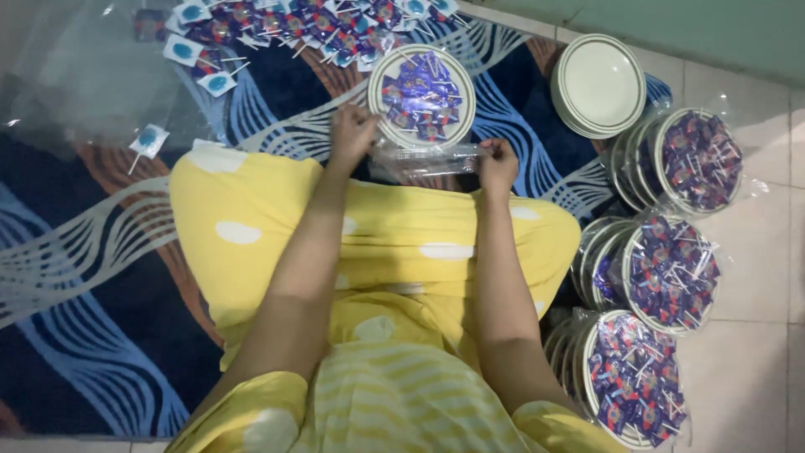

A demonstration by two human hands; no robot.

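left hand (352, 132) — clenched on clear plastic bag (428, 159) | right hand (497, 161) — clenched on bag's other end | plate of sweets (422, 95) just beyond

- A rug (101, 277) covers most of the floor, dark blue with brown patches and wavy pale grey-blue stripes.
- Pale floor tiles (755, 335) with thin grout lines show to the right of the rug and along the bottom edge.
- A pale green wall (721, 29) meets the tiles at the top right.
- The light is dim and even, with a soft glare at the upper left.
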